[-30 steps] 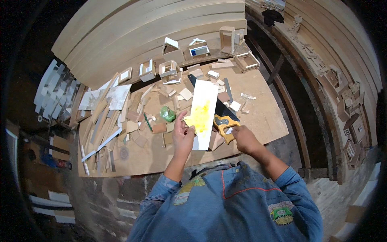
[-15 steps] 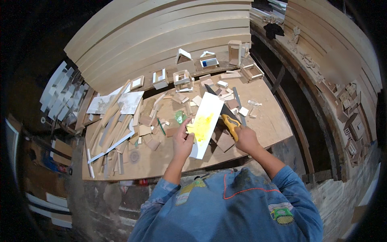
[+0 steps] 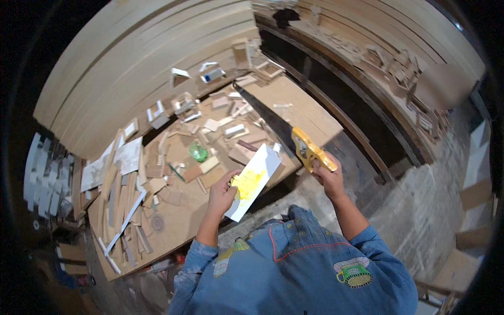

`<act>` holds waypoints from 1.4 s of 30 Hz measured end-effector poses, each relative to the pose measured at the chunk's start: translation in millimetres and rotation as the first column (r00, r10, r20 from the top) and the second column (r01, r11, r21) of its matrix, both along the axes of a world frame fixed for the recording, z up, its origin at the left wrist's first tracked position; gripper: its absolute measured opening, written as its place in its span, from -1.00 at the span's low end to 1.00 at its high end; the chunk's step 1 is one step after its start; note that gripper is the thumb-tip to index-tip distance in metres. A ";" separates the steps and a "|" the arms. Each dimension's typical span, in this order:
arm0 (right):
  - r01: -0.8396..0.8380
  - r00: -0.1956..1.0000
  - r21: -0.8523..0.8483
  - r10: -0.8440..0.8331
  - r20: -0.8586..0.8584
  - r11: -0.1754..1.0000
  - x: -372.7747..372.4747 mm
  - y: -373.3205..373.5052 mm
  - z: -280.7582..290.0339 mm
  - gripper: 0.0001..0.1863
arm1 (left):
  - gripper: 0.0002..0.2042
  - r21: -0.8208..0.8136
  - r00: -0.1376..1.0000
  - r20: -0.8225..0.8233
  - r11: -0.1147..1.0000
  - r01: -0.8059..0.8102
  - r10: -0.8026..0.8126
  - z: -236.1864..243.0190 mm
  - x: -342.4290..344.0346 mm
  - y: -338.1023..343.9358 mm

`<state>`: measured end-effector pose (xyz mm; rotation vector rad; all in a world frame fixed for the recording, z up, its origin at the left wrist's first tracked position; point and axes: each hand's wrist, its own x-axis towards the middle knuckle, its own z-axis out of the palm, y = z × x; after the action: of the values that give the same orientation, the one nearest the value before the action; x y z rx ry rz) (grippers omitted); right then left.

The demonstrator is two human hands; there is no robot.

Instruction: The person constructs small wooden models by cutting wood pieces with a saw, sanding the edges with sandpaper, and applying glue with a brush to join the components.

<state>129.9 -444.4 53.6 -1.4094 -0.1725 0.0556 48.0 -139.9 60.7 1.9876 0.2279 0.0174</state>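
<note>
In my left hand (image 3: 221, 197) is a flat white board (image 3: 263, 164) with a bright yellow patch, gripped along its left edge and tilted over the table's front edge. My right hand (image 3: 330, 178) is closed round the yellow handle of a handsaw (image 3: 271, 121). Its long dark blade points up and left over the wood scraps, apart from the board. Just beyond the board lie a brown wood piece (image 3: 242, 153) and a small white-topped block (image 3: 234, 130). A crumpled green plastic thing (image 3: 198, 152) sits to the left of them.
Long strips and offcuts (image 3: 122, 210) cover the left of the worktable (image 3: 307, 105). Small wooden frames and house shapes (image 3: 184, 103) line its back, before stacked planks (image 3: 152, 47). A dark gap (image 3: 346, 94) and a shelf of wooden pieces lie to the right.
The saw has come away from the board and swung right, its whole blade now showing. The board has moved nearer my body. The whole view has turned to the right.
</note>
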 end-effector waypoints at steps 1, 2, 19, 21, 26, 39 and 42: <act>0.057 0.998 0.071 -0.056 -0.010 0.996 -10.2 -13.8 0.6 -0.81 | -0.48 0.010 0.999 -0.018 0.999 0.049 -0.049 -4.6 3.5 -6.0; 0.112 0.994 0.142 -0.110 -0.023 0.984 -18.8 -30.4 -1.4 -0.80 | -0.48 0.019 0.995 -0.037 0.995 0.097 -0.096 -10.1 8.1 -11.7; 0.490 0.868 -0.056 -0.493 -0.058 0.870 -35.4 -217.5 -29.9 -0.80 | -0.49 0.307 0.919 -0.065 0.869 0.389 -0.389 -81.2 225.8 -168.1; 0.491 0.864 -0.092 -0.498 -0.073 0.866 -29.0 -237.6 -28.0 -0.78 | -0.49 0.319 0.907 -0.102 0.850 0.418 -0.408 -76.8 250.3 -178.2; 0.442 0.890 -0.153 -0.454 -0.051 0.884 -1.5 -282.2 -36.4 -0.80 | -0.50 0.291 0.888 -0.092 0.841 0.456 -0.450 -85.7 304.7 -178.6; 0.204 0.970 -0.305 -0.235 -0.068 0.930 65.3 -291.1 -56.0 -0.74 | -0.43 0.801 0.998 0.058 0.597 -0.045 -0.003 -93.6 290.1 -226.3; 0.221 0.970 -0.338 -0.241 -0.017 0.915 67.3 -277.7 -63.0 -0.73 | -0.35 0.775 0.929 0.173 0.628 0.077 -0.328 -92.2 284.9 -250.6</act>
<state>197.1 -722.1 -9.4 -1.7573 0.0576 -0.0741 332.9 -390.5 -31.5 2.8141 -0.2713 0.3190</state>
